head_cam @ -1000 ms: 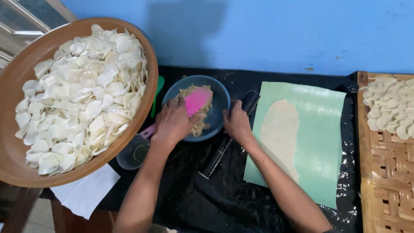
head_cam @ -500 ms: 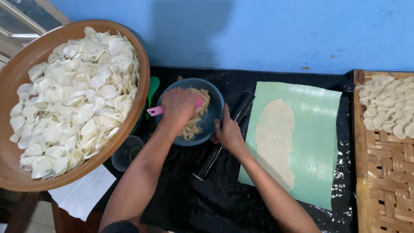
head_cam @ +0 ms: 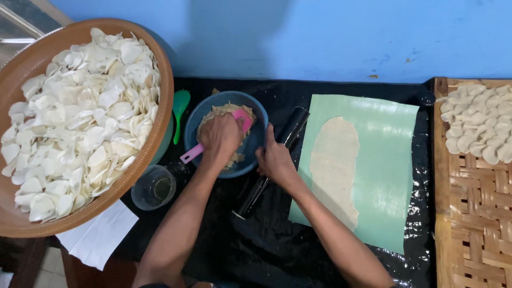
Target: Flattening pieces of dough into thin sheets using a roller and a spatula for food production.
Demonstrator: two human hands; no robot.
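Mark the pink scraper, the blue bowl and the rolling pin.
pink scraper [head_cam: 190, 155]: head view, on its handle end.
blue bowl [head_cam: 257, 140]: head view, on the bare inner wall at right.
rolling pin [head_cam: 293, 127]: head view, on the upper black barrel.

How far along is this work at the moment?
Done: many white rounds fill the brown tray and some lie on the woven tray; a dough sheet lies rolled on the green mat. In hand: left hand works the pink scraper in the blue bowl, right hand steadying. Left: the sheet is uncut.
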